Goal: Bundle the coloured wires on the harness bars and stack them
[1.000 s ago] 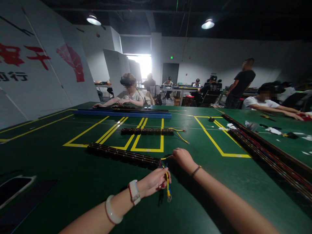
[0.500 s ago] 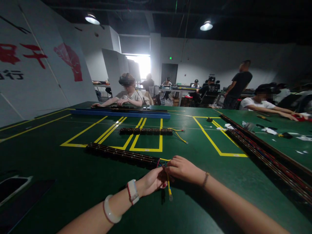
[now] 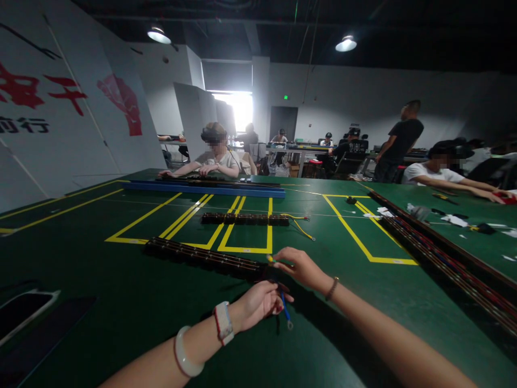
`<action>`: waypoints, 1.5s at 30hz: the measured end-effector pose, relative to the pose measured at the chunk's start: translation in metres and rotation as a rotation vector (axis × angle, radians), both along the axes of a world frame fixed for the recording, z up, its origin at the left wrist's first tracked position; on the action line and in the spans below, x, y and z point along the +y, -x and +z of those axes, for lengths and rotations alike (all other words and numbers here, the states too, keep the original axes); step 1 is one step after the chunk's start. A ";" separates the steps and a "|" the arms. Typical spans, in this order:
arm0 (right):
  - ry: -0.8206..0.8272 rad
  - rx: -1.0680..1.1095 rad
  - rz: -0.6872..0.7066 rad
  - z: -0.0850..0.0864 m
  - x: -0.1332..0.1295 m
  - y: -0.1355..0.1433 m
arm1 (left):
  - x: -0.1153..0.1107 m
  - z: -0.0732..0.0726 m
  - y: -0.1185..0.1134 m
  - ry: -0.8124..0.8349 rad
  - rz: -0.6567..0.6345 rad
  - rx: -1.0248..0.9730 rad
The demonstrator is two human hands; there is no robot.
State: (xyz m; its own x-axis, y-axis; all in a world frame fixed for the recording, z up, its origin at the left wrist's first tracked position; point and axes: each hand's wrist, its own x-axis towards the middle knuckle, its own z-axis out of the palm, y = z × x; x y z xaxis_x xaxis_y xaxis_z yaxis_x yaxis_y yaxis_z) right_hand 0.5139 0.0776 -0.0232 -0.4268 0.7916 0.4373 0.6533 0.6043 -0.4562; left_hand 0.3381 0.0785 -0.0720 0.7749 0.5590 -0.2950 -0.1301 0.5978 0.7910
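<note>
A long black wire harness [image 3: 202, 257] with thin pale lines along it lies slanted on the green table, its right end at my hands. My left hand [image 3: 258, 306] is closed near that end, and a blue wire [image 3: 286, 310] with a ring terminal hangs down from its fingers. Just above, my right hand [image 3: 302, 268] pinches a yellow wire [image 3: 271, 260] between thumb and fingertips, beside the harness end. The rest of the yellow wire is hidden by the hands.
Behind lies a shorter black harness [image 3: 246, 219] with yellow ring-ended leads. A blue tray [image 3: 202, 188] stands farther back, before a seated co-worker. Long harness bundles [image 3: 440, 258] run down the right side. A dark flat device [image 3: 28, 307] is at the left.
My right hand has lifted slightly and moved apart from my left, bringing the yellow wire's end up. That wire hung below the left hand before; now a blue wire shows there.
</note>
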 end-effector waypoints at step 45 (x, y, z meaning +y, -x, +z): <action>-0.026 -0.267 -0.382 -0.049 -0.009 -0.019 | 0.017 0.043 0.017 -0.836 -0.322 0.771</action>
